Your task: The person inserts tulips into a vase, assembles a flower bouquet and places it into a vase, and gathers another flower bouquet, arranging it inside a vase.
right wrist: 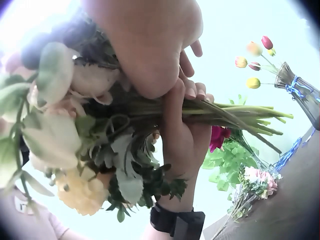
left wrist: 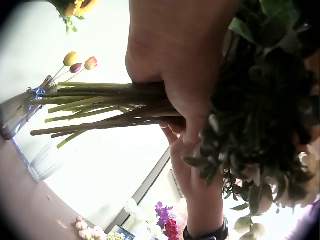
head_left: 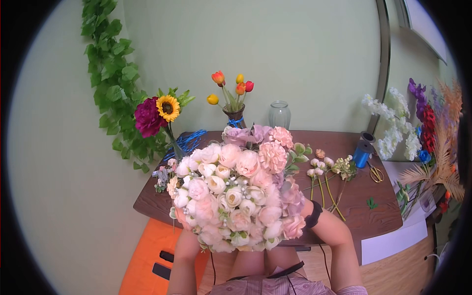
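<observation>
A large bouquet of pale pink, white and mauve flowers (head_left: 236,191) is held up in front of the body, blossoms facing the head camera. Its bundled green stems (left wrist: 85,102) point away from the body. My left hand (right wrist: 182,132) grips the stems just under the leaves, its fingers wrapped round them. My right hand (right wrist: 150,50) holds the bundle at the same place, close against the left. In the head view the blossoms hide both hands' fingers; only the left wrist and the edge of the right hand (head_left: 308,207) show.
A brown table (head_left: 364,206) bears loose cut stems (head_left: 324,191), blue ribbon spool (head_left: 363,153), scissors (head_left: 376,173), a glass vase (head_left: 279,115) and a tulip vase (head_left: 235,118). A sunflower arrangement (head_left: 168,108) stands left. More flowers (head_left: 430,132) stand at right.
</observation>
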Motion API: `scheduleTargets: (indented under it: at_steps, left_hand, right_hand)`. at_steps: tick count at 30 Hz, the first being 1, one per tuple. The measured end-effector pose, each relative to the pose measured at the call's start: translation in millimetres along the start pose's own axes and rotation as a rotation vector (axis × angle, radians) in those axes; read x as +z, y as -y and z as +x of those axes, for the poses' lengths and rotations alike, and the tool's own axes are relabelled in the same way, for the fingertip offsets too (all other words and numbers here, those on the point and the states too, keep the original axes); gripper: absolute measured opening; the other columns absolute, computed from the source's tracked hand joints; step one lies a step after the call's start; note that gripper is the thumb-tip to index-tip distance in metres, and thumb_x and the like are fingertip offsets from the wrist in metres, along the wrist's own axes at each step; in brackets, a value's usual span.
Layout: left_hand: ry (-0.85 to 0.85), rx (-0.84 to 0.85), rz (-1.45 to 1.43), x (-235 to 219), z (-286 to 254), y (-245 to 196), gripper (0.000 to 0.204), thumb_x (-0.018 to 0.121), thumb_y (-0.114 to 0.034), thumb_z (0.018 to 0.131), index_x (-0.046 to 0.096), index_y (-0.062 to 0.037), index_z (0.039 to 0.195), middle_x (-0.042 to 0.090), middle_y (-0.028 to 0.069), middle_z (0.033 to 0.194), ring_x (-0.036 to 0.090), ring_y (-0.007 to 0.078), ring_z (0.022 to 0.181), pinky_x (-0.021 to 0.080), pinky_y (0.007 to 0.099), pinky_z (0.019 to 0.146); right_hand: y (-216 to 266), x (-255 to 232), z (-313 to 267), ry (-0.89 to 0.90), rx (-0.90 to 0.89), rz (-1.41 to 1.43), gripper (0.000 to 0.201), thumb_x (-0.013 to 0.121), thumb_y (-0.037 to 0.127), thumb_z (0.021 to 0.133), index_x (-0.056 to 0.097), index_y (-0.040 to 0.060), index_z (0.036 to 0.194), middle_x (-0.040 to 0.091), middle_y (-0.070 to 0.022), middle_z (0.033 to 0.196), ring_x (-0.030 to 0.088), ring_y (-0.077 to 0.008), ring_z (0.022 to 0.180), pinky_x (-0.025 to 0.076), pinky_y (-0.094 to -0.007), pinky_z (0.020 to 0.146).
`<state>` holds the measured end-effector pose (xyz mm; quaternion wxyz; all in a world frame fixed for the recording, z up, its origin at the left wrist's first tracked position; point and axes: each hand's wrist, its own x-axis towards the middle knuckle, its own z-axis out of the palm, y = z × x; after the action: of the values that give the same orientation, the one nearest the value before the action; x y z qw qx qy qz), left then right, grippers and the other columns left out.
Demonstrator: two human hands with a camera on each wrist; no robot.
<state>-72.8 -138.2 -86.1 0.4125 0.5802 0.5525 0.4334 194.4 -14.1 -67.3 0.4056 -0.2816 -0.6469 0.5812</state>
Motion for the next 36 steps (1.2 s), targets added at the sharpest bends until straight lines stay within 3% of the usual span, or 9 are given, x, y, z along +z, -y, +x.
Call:
scheduleTargets:
  at_steps: [2, 16, 18, 19, 25, 26, 29, 33, 36]
  left_hand:
    - [-0.146, -0.087, -0.046, 2.6, -1.0, 9.6, 0.056, 0.043, -0.008, 0.086, 0.018, -0.0038, 0.136, 0.037, 0.0139, 0.130, 0.042, 0.0223, 0.113, 0.036, 0.0325, 0.093]
    - [-0.027, -0.152, 0.232, -2.7, 8.5, 15.2, 0.060, 0.046, -0.015, 0.084, 0.018, -0.0080, 0.136, 0.031, 0.0130, 0.133, 0.036, 0.0232, 0.117, 0.034, 0.0332, 0.095]
    - [-0.011, -0.170, 0.277, -6.4, 5.1, 19.5, 0.060, 0.047, -0.017, 0.084, 0.018, -0.0087, 0.136, 0.030, 0.0129, 0.134, 0.036, 0.0233, 0.118, 0.034, 0.0333, 0.095]
    - [-0.004, -0.179, 0.298, -7.7, 8.3, 17.7, 0.060, 0.047, -0.017, 0.084, 0.018, -0.0090, 0.136, 0.030, 0.0128, 0.134, 0.035, 0.0234, 0.118, 0.034, 0.0334, 0.095]
    - [0.050, -0.222, 0.430, -8.1, 11.2, 21.2, 0.062, 0.048, -0.021, 0.083, 0.018, -0.0109, 0.136, 0.027, 0.0124, 0.136, 0.033, 0.0238, 0.120, 0.033, 0.0337, 0.096]
    - [0.062, -0.228, 0.453, 10.4, 51.3, -25.7, 0.062, 0.049, -0.021, 0.083, 0.018, -0.0113, 0.136, 0.027, 0.0123, 0.136, 0.032, 0.0239, 0.121, 0.033, 0.0338, 0.096]
    - [0.099, -0.254, 0.521, 12.1, 57.7, -30.3, 0.063, 0.050, -0.023, 0.083, 0.018, -0.0122, 0.137, 0.025, 0.0121, 0.137, 0.031, 0.0241, 0.122, 0.032, 0.0339, 0.097]
    - [0.137, -0.289, 0.608, -7.2, 13.7, 23.9, 0.065, 0.051, -0.025, 0.083, 0.017, -0.0135, 0.137, 0.024, 0.0118, 0.138, 0.030, 0.0243, 0.123, 0.032, 0.0341, 0.097]
    - [0.158, -0.312, 0.665, -10.8, 13.6, 26.8, 0.065, 0.051, -0.027, 0.082, 0.017, -0.0145, 0.137, 0.022, 0.0116, 0.139, 0.029, 0.0245, 0.124, 0.031, 0.0343, 0.098]
  right_hand:
    - [2.2, 0.0, -2.3, 0.008, -0.001, 0.001, 0.032, 0.045, 0.031, 0.087, 0.053, 0.0037, 0.100, 0.054, -0.0046, 0.091, 0.047, -0.0133, 0.090, 0.037, -0.0257, 0.080]
    - [51.6, 12.3, -1.4, 0.032, -0.162, 0.189, 0.027, 0.046, 0.024, 0.082, 0.055, 0.0037, 0.097, 0.054, -0.0082, 0.091, 0.047, -0.0178, 0.094, 0.037, -0.0270, 0.078]
    - [61.7, 0.5, 1.6, -0.185, -0.907, -1.136, 0.022, 0.047, 0.008, 0.077, 0.057, 0.0034, 0.096, 0.054, -0.0115, 0.096, 0.048, -0.0239, 0.095, 0.037, -0.0296, 0.081]
    - [62.4, -6.0, 1.6, -0.165, -0.624, -1.010, 0.025, 0.049, 0.006, 0.074, 0.056, 0.0028, 0.098, 0.052, -0.0140, 0.106, 0.046, -0.0310, 0.100, 0.036, -0.0340, 0.086]
    - [126.7, 5.3, -30.5, -0.308, -0.643, -0.081, 0.040, 0.053, 0.016, 0.078, 0.046, 0.0041, 0.116, 0.049, -0.0126, 0.112, 0.046, -0.0280, 0.106, 0.035, -0.0363, 0.091]
    - [131.0, 7.1, -31.3, -0.312, -0.643, -0.080, 0.040, 0.053, 0.016, 0.078, 0.046, 0.0041, 0.116, 0.049, -0.0126, 0.112, 0.046, -0.0280, 0.106, 0.035, -0.0363, 0.091]
    - [154.0, 14.9, -35.7, -0.220, -0.901, -0.635, 0.039, 0.055, 0.010, 0.078, 0.045, 0.0032, 0.115, 0.050, -0.0131, 0.109, 0.051, -0.0238, 0.100, 0.037, -0.0314, 0.088]
    - [136.5, 3.0, -30.8, -0.161, -0.718, -0.512, 0.026, 0.059, 0.007, 0.074, 0.054, -0.0004, 0.099, 0.054, -0.0123, 0.102, 0.053, -0.0228, 0.094, 0.041, -0.0319, 0.083]
    - [127.3, -1.3, -32.1, -0.135, -0.805, -0.548, 0.022, 0.058, 0.006, 0.074, 0.055, -0.0008, 0.095, 0.056, -0.0116, 0.096, 0.054, -0.0227, 0.090, 0.042, -0.0314, 0.081]
